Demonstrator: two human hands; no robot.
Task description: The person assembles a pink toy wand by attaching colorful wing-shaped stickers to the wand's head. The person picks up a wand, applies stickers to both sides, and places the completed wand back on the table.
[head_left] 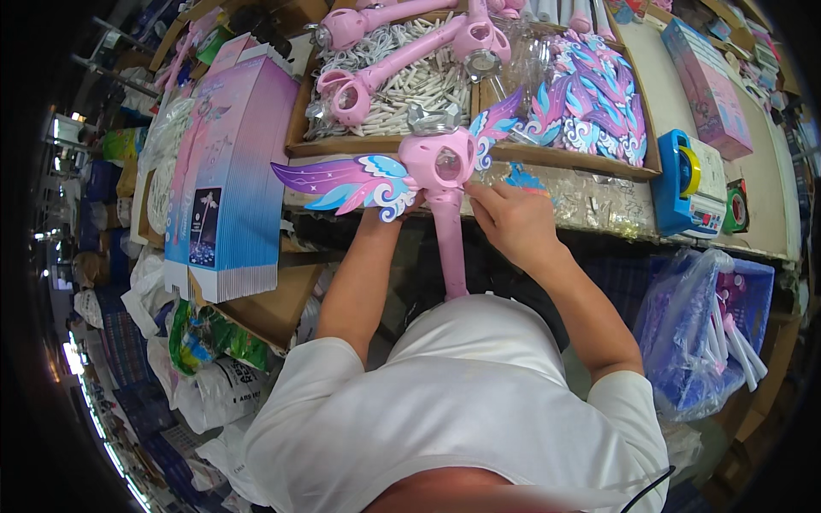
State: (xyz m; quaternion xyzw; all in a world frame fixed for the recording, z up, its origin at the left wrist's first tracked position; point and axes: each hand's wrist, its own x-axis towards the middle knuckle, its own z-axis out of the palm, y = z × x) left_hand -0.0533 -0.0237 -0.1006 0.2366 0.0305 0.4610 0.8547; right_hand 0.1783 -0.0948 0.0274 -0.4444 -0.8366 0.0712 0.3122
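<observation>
I hold a pink toy wand [446, 224] upright in front of me, its round head at the table edge and its handle pointing down to my shirt. A purple, blue and pink wing [346, 181] sticks out from the left of the head, and a smaller wing [494, 124] shows on the right. My left hand [389, 212] is mostly hidden behind the left wing and grips there. My right hand [513, 221] pinches the wand just below the head on the right side.
A cardboard tray [301, 111] holds white sticks and more pink wands [402, 56]. A second tray [590, 94] holds loose wings. A stack of flat pink-blue boxes [227, 171] stands left. A blue tape dispenser [684, 184] sits right, above a plastic bag of parts [710, 329].
</observation>
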